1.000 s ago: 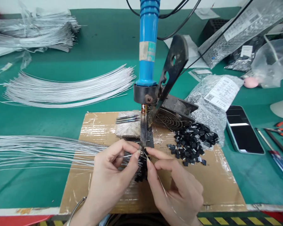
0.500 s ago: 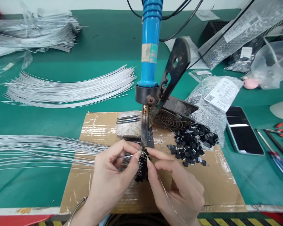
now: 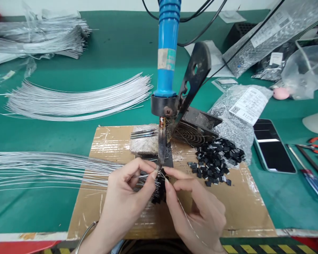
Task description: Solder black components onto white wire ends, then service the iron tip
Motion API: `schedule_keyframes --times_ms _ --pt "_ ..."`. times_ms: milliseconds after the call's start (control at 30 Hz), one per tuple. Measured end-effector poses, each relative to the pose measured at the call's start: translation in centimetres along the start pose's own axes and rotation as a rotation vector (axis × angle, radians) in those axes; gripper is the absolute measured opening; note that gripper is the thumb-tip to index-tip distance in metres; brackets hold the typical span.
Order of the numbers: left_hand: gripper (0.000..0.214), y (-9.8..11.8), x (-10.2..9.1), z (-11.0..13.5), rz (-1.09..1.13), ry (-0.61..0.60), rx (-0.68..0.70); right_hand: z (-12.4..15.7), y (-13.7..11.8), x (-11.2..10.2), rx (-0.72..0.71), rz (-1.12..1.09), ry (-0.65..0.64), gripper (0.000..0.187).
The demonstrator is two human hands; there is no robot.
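A blue-handled soldering iron (image 3: pixel 166 67) hangs tip-down in a black metal holder (image 3: pixel 195 72). Right at its tip, my left hand (image 3: pixel 134 195) pinches the end of a thin grey wire (image 3: pixel 146 175); whatever small part sits at that end is mostly hidden by the fingers. My right hand (image 3: pixel 194 208) is closed on a thin strand of solder wire (image 3: pixel 184 211), its end meeting the iron's tip and the rest trailing down across the palm. Beneath both hands, wires with black connectors (image 3: pixel 159 197) at their ends lie on a cardboard sheet (image 3: pixel 243 211).
Loose black connectors (image 3: pixel 217 162) are heaped right of the iron. More grey wires (image 3: pixel 42 167) stretch off left, with a white wire bundle (image 3: pixel 79 97) behind them. A phone (image 3: pixel 274 146), pliers (image 3: pixel 316 148) and a bubble-wrap bag (image 3: pixel 235 113) lie to the right.
Hardly anything differs. My right hand has shifted very slightly left and the view has moved a little; both hands keep their pinch at the iron's tip.
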State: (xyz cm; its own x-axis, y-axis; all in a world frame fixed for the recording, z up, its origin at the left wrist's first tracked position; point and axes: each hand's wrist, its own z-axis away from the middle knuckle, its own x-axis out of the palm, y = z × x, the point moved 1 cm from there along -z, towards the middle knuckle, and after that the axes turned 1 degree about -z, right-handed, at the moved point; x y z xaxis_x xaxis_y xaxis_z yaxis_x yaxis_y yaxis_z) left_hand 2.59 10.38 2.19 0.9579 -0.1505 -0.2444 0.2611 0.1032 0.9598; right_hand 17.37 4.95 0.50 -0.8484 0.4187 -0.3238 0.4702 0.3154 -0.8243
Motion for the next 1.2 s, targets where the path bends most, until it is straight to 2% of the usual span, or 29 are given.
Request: schedule_keyframes --times_ms 200,267,333,400,467,600,733,867,933,1067,1200 --pt "0.013 -0.8 -0.3 0.4 -0.063 -0.015 -0.018 0.7 1.7 -1.3 0.122 -0.032 -0.037 0.016" --pt "0.013 -1.1 -0.6 0.6 -0.097 -0.021 -0.028 0.6 2.8 -2.1 0.081 0.097 -0.020 0.017" --pt "0.014 -1.3 -0.8 0.8 -0.121 -0.027 -0.025 0.5 3.9 -2.8 -0.003 0.229 -0.068 0.018" --pt "0.014 -1.4 -1.0 0.9 -0.127 -0.036 -0.015 0.5 4.8 -3.1 -0.070 0.282 -0.160 0.018" --pt "0.014 -1.5 -1.1 0.9 -0.121 -0.049 -0.012 0.7 5.3 -3.2 -0.104 0.272 -0.198 0.019" --pt "0.015 -1.6 -0.9 1.0 -0.106 -0.056 -0.012 1.4 5.1 -3.4 -0.085 0.232 -0.088 0.017" --pt "0.015 -1.6 -0.8 1.3 -0.107 -0.047 -0.005 1.8 4.4 -3.8 0.111 0.244 -0.012 0.008" --pt "0.016 -1.7 -1.1 1.3 -0.208 -0.059 0.022 2.0 4.5 -4.3 0.138 0.123 -0.028 0.025" --pt "0.016 -1.8 -1.2 1.4 -0.323 -0.057 0.099 2.3 5.1 -4.5 0.161 0.035 0.000 0.035" --pt "0.019 -2.2 -1.5 1.8 -0.456 -0.022 0.376 3.2 6.1 -5.0 0.299 -0.157 0.217 0.035" --pt "0.021 -2.5 -3.3 0.9 -0.534 0.087 0.550 3.2 6.2 -5.3 0.344 -0.208 0.295 0.042"
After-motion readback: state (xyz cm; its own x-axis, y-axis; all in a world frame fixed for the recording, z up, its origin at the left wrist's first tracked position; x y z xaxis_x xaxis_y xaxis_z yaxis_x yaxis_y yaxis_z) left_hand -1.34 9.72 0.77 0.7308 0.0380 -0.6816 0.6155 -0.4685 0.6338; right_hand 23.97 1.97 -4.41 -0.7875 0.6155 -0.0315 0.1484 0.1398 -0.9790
